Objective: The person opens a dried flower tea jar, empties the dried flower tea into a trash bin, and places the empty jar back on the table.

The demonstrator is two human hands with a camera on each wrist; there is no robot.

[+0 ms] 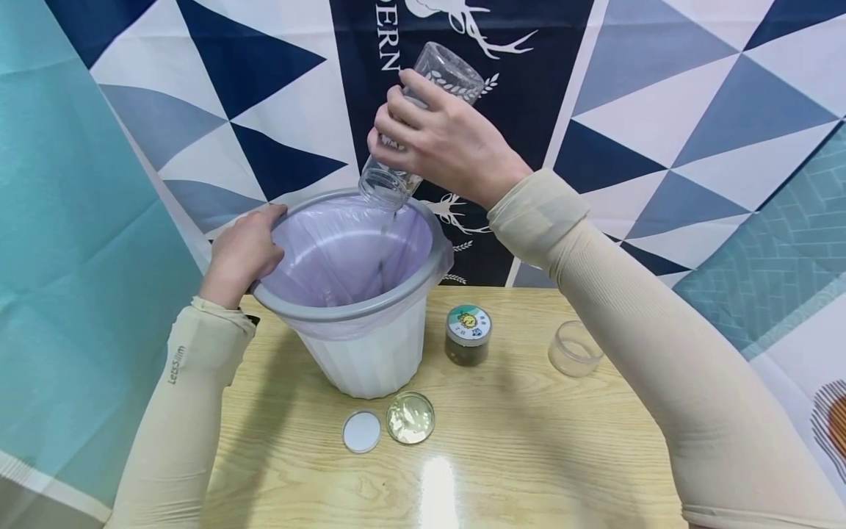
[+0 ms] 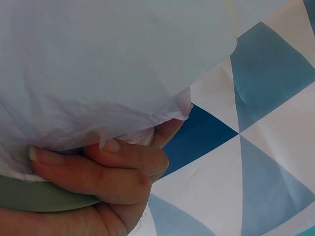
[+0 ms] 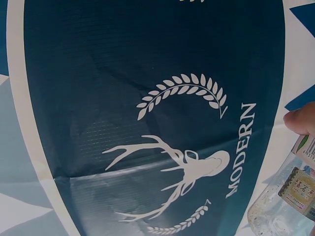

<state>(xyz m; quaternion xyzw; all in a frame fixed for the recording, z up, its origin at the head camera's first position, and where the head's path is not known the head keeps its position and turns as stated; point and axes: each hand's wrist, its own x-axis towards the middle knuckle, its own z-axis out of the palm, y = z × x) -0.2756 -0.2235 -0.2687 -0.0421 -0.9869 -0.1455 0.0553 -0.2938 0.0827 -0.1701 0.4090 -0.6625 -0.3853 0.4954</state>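
Holding what, that right hand (image 1: 444,132)?

A clear cylindrical jar (image 1: 451,67), glass or plastic I can't tell, fingers curled round its wall, mouth slanting down over the bin (image 1: 373,364); a thin dark streak (image 1: 381,275) shows beneath.

And the left hand (image 1: 244,246)?

Curled too, gripping the bin's grey rim (image 1: 350,313) and its crinkled, translucent lilac liner (image 1: 311,257). The bin's white side is ribbed, standing on a wood-grained table (image 1: 515,455) beside a squat, round-lidded tub (image 1: 468,336).

Wood-grained table (image 1: 515,455): bin (image 1: 373,360), jar (image 1: 468,338), lids (image 1: 361,431)
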